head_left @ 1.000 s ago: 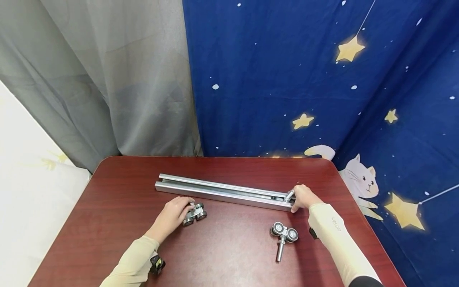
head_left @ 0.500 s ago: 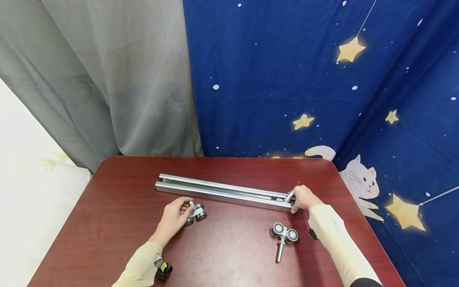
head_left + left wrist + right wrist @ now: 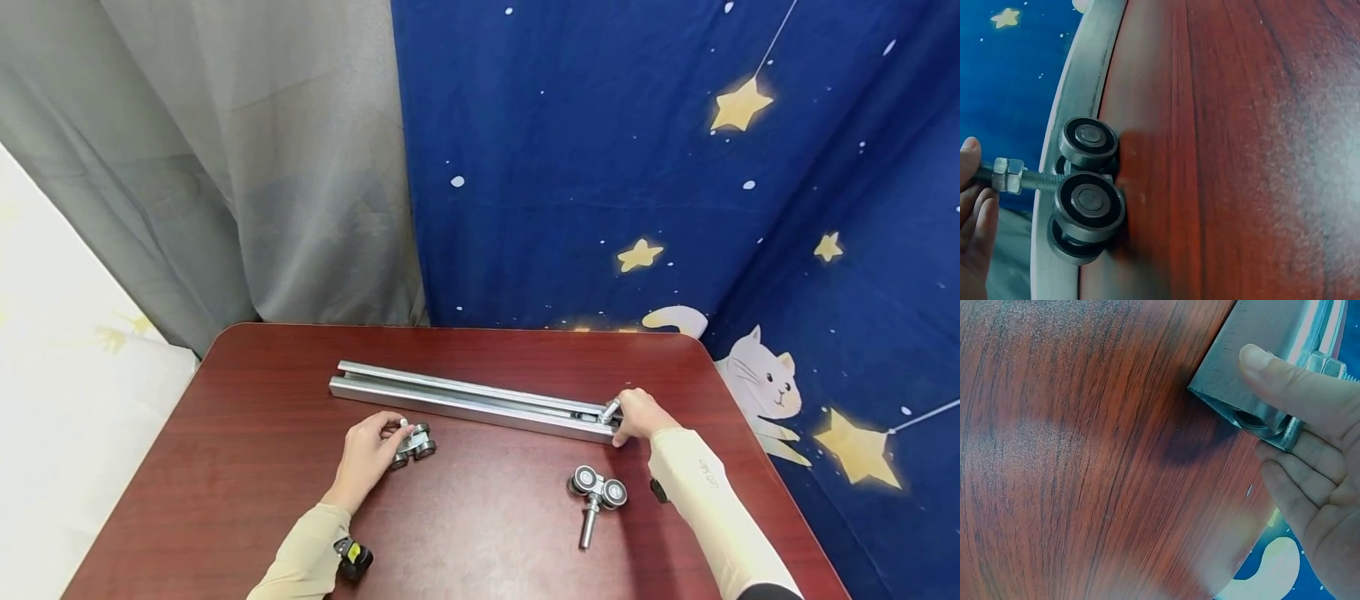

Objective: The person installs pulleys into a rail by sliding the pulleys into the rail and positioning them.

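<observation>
My left hand [image 3: 362, 457] pinches the threaded bolt of a roller trolley between thumb and fingers. In the left wrist view the trolley [image 3: 1089, 207] has black-faced wheels and a nut on its bolt, and its wheels appear to rest on the table. Farther right, my right hand [image 3: 639, 413] grips the right end of a silver metal rail [image 3: 457, 407], thumb on the side wall and fingers around the open end. A second trolley sits inside the rail at that end; its bolt [image 3: 611, 410] sticks up through the slot, its wheels mostly hidden.
A third roller trolley [image 3: 592, 490] lies on its side nearer the front, bolt pointing toward me. Everything rests on a reddish-brown table [image 3: 480, 533] with rounded far corners. Grey and blue star-patterned curtains [image 3: 555, 167] hang behind it.
My left fingers shift on the trolley, and its bolt now shows more plainly between thumb and fingers. The left forearm moves slightly right. My right hand and the rail keep their places.
</observation>
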### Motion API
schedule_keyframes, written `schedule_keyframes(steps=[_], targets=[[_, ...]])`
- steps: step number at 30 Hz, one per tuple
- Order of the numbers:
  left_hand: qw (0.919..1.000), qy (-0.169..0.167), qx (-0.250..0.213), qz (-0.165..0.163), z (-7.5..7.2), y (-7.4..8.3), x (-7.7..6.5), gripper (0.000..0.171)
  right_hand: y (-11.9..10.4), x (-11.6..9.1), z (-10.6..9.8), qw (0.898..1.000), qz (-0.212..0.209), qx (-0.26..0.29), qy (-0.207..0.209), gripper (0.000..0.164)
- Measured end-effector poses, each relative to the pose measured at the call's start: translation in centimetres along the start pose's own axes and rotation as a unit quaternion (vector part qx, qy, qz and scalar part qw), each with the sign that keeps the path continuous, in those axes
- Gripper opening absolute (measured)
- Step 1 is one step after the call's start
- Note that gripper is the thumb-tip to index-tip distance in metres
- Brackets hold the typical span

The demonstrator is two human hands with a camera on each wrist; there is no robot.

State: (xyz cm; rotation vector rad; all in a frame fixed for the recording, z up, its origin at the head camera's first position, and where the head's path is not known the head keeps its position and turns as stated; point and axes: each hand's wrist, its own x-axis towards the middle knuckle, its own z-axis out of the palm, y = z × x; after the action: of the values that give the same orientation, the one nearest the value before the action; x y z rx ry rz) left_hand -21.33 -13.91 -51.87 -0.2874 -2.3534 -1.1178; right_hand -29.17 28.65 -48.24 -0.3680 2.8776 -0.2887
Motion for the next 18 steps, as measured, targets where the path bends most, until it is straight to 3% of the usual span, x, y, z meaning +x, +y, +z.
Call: schedule_keyframes(steps=[12, 18], targets=[[0.9999, -0.006, 0.005, -0.013, -1.3, -0.6, 0.3, 0.011, -0.5, -0.2, 0.1, 1.0, 0.018, 0.006, 0.004, 0.042], [0.9999, 0.015, 0.007, -0.002, -2.6, -1.1, 0.6, 0.012, -0.4, -0.1, 0.0, 1.0, 0.016, 0.005, 0.008, 0.041]])
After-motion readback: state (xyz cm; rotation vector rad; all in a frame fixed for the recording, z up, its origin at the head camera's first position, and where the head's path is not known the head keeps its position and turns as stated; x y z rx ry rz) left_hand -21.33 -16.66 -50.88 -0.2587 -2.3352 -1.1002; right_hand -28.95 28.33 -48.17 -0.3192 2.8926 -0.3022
